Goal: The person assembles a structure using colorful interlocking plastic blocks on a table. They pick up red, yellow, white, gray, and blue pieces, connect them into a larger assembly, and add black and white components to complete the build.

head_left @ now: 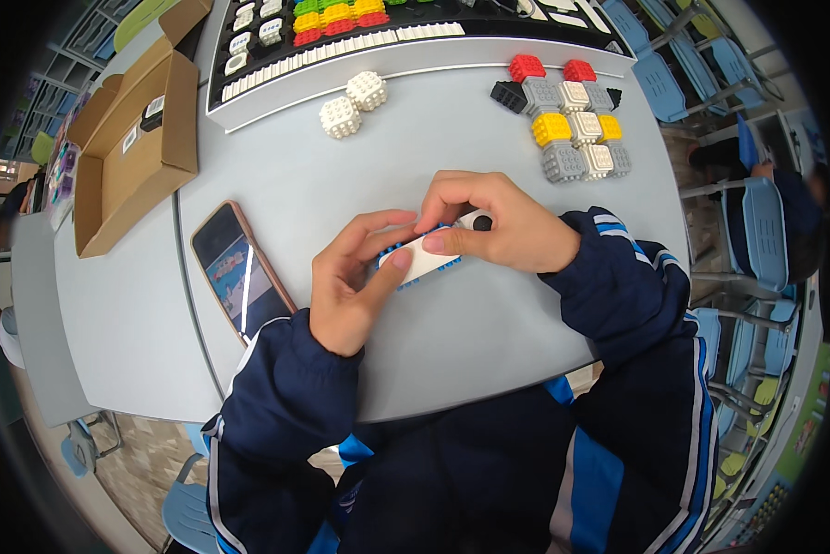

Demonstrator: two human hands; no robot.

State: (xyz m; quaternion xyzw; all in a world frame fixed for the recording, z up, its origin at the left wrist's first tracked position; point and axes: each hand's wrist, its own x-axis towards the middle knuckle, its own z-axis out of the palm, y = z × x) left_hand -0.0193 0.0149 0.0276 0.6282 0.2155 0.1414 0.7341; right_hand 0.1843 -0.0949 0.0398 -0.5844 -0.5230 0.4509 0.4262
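My left hand (355, 268) and my right hand (493, 217) meet above the grey table and grip one small piece between them. It is a long white plate (424, 260) with rounded ends, lying over blue studded blocks (450, 264) whose knobs stick out along its edges. Both thumbs press on the plate's top, while the other fingers curl behind it. Beside the right fingers shows a white part with a black round spot (482, 222), partly covered by that hand. Whether it is joined to the plate I cannot tell.
Beyond my hands stand two white studded cubes (354, 103) and a flat figure of grey, white, yellow and red blocks (563, 162). A white kit tray (341, 88) spans the back. At left lie a phone (239, 277) and an open cardboard box (138, 198).
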